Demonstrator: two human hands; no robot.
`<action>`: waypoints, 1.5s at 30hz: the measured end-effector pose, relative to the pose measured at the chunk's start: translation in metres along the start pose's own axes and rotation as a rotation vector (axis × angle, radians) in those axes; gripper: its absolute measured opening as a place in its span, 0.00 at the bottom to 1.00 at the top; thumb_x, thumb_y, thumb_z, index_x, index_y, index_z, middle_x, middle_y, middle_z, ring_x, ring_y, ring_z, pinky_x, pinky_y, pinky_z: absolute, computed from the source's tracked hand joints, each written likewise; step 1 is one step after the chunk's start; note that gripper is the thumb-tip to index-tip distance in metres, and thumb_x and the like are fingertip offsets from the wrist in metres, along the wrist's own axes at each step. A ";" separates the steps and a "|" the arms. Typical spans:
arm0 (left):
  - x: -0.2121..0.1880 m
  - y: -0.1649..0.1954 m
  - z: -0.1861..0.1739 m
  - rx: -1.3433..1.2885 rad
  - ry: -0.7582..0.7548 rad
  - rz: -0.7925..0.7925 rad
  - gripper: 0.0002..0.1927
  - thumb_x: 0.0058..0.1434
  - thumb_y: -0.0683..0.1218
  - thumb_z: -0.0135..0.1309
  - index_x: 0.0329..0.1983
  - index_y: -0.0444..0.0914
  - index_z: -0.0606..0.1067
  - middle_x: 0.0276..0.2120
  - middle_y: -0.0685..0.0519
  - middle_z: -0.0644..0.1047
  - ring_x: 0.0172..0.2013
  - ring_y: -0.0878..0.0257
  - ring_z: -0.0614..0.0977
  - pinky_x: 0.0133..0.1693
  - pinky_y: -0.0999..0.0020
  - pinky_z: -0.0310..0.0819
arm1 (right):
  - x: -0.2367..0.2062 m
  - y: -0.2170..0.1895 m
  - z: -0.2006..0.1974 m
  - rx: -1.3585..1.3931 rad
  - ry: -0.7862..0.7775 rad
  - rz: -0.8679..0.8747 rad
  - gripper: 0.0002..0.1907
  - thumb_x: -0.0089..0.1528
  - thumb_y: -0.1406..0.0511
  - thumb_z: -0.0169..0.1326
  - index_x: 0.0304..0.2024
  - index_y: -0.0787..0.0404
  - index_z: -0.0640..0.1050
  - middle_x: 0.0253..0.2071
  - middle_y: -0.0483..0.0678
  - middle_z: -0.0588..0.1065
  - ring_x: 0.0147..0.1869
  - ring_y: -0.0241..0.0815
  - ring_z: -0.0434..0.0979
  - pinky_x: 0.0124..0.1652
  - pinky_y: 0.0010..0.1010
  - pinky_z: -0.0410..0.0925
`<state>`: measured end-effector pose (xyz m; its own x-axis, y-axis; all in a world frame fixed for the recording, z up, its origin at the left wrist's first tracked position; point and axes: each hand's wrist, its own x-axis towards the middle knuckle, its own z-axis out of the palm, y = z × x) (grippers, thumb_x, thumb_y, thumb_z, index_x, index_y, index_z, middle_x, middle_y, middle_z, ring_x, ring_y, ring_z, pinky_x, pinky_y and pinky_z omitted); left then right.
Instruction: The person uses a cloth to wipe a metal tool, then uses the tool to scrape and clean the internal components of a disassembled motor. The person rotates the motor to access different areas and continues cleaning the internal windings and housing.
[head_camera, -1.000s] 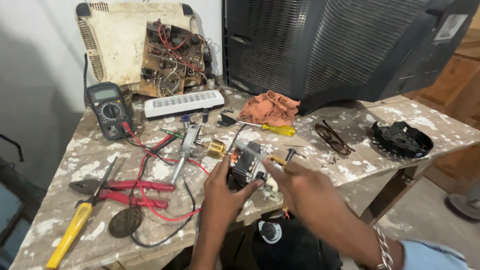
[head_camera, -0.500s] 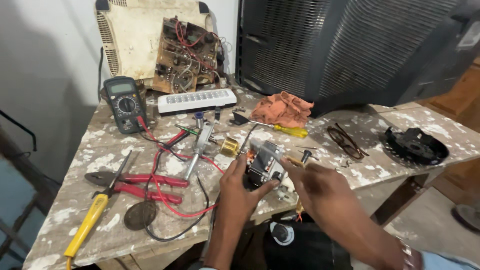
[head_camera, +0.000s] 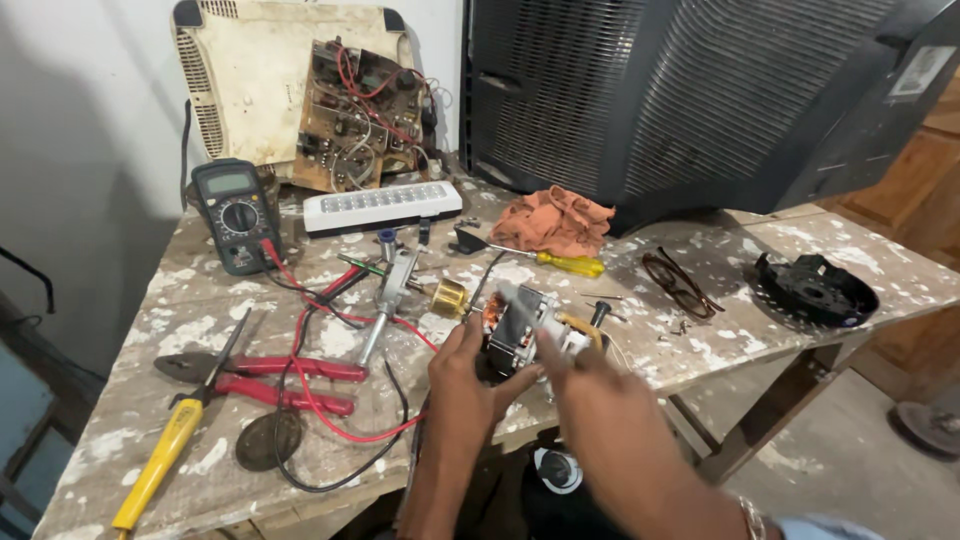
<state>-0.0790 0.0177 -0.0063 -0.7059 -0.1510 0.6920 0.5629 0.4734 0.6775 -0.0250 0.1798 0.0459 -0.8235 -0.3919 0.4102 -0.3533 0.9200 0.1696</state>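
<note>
Motor assembly (head_camera: 520, 325), a small unit with copper windings showing, sat at the front edge of the paint-spattered workbench (head_camera: 130, 400), clasped from the left by the left hand (head_camera: 468, 375). Compared with a second earlier, the right hand (head_camera: 590, 395) had moved in over the unit's right side; it was blurred, so whether it gripped anything could not be told. The unit itself stayed where it was. Around it lay a soldering tool (head_camera: 385, 300), red-handled pliers (head_camera: 265, 378), a multimeter (head_camera: 237, 212) with red lead, a yellow-handled screwdriver (head_camera: 560, 262), an orange rag (head_camera: 552, 220) and spectacles (head_camera: 680, 283). Leads crowded the left approach.
</note>
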 end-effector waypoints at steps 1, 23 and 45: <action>0.000 -0.001 0.001 -0.004 0.003 -0.010 0.44 0.38 0.50 0.77 0.54 0.22 0.72 0.43 0.36 0.80 0.43 0.45 0.83 0.45 0.59 0.78 | -0.004 -0.005 -0.004 0.001 -0.030 0.000 0.38 0.57 0.69 0.54 0.71 0.57 0.65 0.38 0.55 0.75 0.32 0.54 0.82 0.32 0.42 0.76; 0.000 0.011 -0.001 0.014 -0.017 -0.055 0.43 0.39 0.50 0.77 0.55 0.25 0.73 0.42 0.39 0.80 0.41 0.47 0.83 0.42 0.59 0.78 | -0.043 -0.023 0.000 0.041 -0.222 0.009 0.44 0.56 0.71 0.52 0.75 0.54 0.58 0.47 0.60 0.72 0.28 0.57 0.83 0.27 0.49 0.76; -0.005 0.008 0.001 0.145 0.000 0.044 0.47 0.41 0.52 0.76 0.59 0.20 0.70 0.41 0.36 0.79 0.41 0.45 0.82 0.42 0.58 0.77 | -0.038 -0.001 -0.013 0.139 -0.088 0.016 0.46 0.54 0.72 0.52 0.76 0.50 0.61 0.50 0.60 0.75 0.26 0.55 0.82 0.28 0.49 0.74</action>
<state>-0.0715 0.0235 -0.0044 -0.6819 -0.1272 0.7203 0.5254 0.6000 0.6033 0.0123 0.1940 0.0418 -0.8631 -0.3819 0.3305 -0.3930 0.9188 0.0352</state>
